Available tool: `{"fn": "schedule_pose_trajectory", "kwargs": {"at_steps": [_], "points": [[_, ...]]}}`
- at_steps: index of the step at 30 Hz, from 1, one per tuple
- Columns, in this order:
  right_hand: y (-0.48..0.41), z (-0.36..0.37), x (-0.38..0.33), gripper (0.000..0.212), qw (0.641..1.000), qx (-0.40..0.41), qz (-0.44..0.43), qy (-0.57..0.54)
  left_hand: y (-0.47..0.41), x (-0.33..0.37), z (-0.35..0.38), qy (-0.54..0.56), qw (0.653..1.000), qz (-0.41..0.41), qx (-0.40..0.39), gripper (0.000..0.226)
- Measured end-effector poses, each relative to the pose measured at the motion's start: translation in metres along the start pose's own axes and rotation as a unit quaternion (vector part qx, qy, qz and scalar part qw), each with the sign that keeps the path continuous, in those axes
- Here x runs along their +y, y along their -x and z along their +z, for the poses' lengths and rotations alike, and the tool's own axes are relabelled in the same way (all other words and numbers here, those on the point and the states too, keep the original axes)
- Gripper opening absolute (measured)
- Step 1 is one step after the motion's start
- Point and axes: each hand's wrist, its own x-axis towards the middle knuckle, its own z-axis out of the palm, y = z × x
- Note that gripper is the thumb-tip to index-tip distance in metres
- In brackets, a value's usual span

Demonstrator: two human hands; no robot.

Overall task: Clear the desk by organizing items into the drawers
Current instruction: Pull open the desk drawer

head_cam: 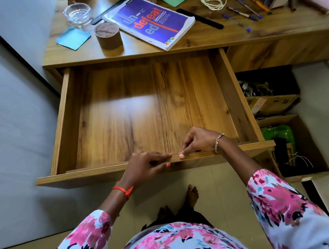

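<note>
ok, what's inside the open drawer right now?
In the drawer only bare wooden floor shows, no items. The left hand and right hand grip its front edge, covering a patch of floor there. Any rear part under the desk top is hidden.

- Worn on the head, facing forward and steeply down onto the pulled-out drawer (146,110) of a wooden desk (220,35).
- Close above left hand (144,167) and right hand (198,140) at the drawer's front edge.
- Wide-angle, edges bent; floral sleeves (277,199) along the bottom.
</note>
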Motion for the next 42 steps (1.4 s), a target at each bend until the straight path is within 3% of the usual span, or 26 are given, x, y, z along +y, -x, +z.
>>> {"fn": "schedule_pose_trajectory", "kwargs": {"at_steps": [11,18,30,35,42], "points": [[0.022,0.027,0.017,0.017,0.997,-0.074,0.011,-0.003,0.046,0.014,0.021,0.03,0.999,0.016,0.007,0.032],[0.032,0.033,0.021,0.021,0.999,-0.046,0.008,-0.008,0.05,0.021,0.025,0.049,0.999,0.011,0.02,0.03],[0.035,0.036,0.023,0.013,1.0,-0.026,0.008,-0.009,0.038,0.01,0.016,0.061,0.995,-0.018,-0.079,0.031],[0.043,0.047,0.032,0.023,1.0,0.022,-0.004,-0.018,0.04,0.011,0.018,-0.04,0.995,-0.02,-0.087,0.039],[0.046,0.067,0.032,0.03,0.984,0.174,-0.025,-0.017,0.049,0.006,0.035,-0.143,0.988,0.044,-0.029,0.052]]}}
